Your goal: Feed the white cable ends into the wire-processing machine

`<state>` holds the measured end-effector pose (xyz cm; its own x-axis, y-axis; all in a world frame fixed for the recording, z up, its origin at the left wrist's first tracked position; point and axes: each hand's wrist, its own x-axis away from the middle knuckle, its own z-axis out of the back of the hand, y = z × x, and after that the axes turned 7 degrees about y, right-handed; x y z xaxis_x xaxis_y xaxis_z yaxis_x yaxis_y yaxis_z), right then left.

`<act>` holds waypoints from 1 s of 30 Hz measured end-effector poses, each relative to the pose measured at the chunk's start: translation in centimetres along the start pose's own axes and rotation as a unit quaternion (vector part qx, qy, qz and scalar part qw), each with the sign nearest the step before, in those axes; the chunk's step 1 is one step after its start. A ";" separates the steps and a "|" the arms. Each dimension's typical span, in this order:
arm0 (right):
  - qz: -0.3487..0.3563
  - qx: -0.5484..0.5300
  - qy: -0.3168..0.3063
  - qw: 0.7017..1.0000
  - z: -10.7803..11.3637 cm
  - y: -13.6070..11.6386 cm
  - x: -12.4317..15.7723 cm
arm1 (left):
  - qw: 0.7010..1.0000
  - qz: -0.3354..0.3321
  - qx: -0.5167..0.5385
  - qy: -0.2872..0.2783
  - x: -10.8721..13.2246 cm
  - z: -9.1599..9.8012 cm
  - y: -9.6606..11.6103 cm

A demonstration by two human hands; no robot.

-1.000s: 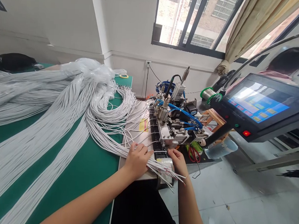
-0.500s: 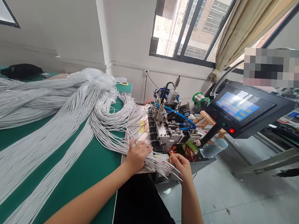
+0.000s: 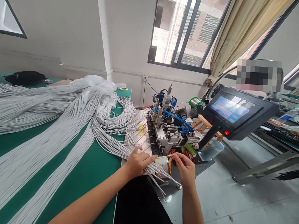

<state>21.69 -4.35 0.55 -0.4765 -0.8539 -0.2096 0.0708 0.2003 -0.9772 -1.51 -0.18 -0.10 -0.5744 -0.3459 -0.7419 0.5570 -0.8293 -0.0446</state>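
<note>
since half a second ago the right hand (image 3: 185,167) has risen from beside the loose wire tips to the front of the machine, and the left hand (image 3: 137,162) has drawn its thumb across the wires. the right hand now pinches a single wire (image 3: 168,155) between thumb and forefinger, holding its end level just in front of the small machine (image 3: 167,133). the left hand is closed on the wire bundle (image 3: 158,172), keeping it down at the near edge of the metal plate (image 3: 135,129). the bundle's bared tips fan out past the bench edge, between the two hands and below them. behind the left hand the white wires run back in long hanks (image 3: 63,127) across the green bench (image 3: 93,176) to a clear plastic wrap (image 3: 93,82). blue air hoses (image 3: 175,117) loop over the machine. to its right stand a pale blue cup (image 3: 211,150) and a tilted touchscreen panel (image 3: 229,111) with a lit red button. a spool (image 3: 195,101) with green rims sits behind the machine. another person, blurred, is beyond the panel at the far right.
</note>
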 end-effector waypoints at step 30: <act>-0.074 0.048 -0.112 0.990 -1.6 0.7 -1.5 | 0.993 0.076 0.002 -0.094 -0.7 -1.0 -0.4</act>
<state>21.10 -2.15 0.20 -0.2818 -0.9579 -0.0548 0.1028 0.0267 -0.9943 -0.69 0.84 -0.25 -0.5861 -0.5433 -0.6011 0.6436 -0.7628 0.0620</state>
